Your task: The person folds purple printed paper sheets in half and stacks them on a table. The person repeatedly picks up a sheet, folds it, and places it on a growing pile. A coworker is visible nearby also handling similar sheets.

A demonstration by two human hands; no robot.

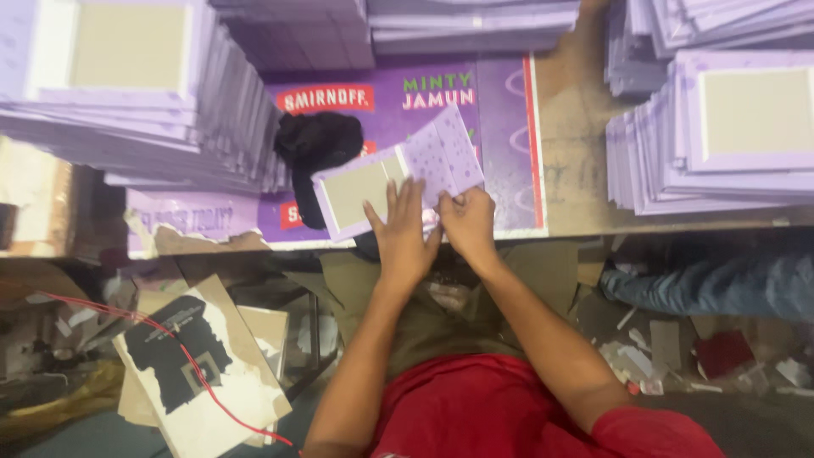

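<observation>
Two hands meet over one lilac card piece (398, 180) in the head view, and we judge the step in hand to be folding or pressing its dotted flap against the grey board panel. The piece lies on the surface (577, 153) just ahead of our fingers, tilted, with the grey panel to the left and the dotted lilac flap raised to the right.

Our left hand (403, 233) lies flat and spread, palm down, fingers pressing the lower edge of the grey panel to pin it. Our right hand (466, 219) is curled, with fingertips pinching the bottom edge of the dotted flap; how tight the pinch is we cannot tell. Both forearms run back toward our red shirt (475, 416), elbows wide apart, wrists close, the two hands almost touching.

As we judge it, the next move calls for steady pressure from the left palm so the panel does not slide, while the right fingers work along the flap edge evenly.

Beyond the hands lies a purple printed sheet (500, 144), with a black cloth (315, 144) on it to the left of the piece. Tall stacks of finished lilac pieces (144, 93) stand far left, and more stacks (721, 127) far right. A leg in blue jeans (721, 284) shows to the right, below the surface edge.
</observation>
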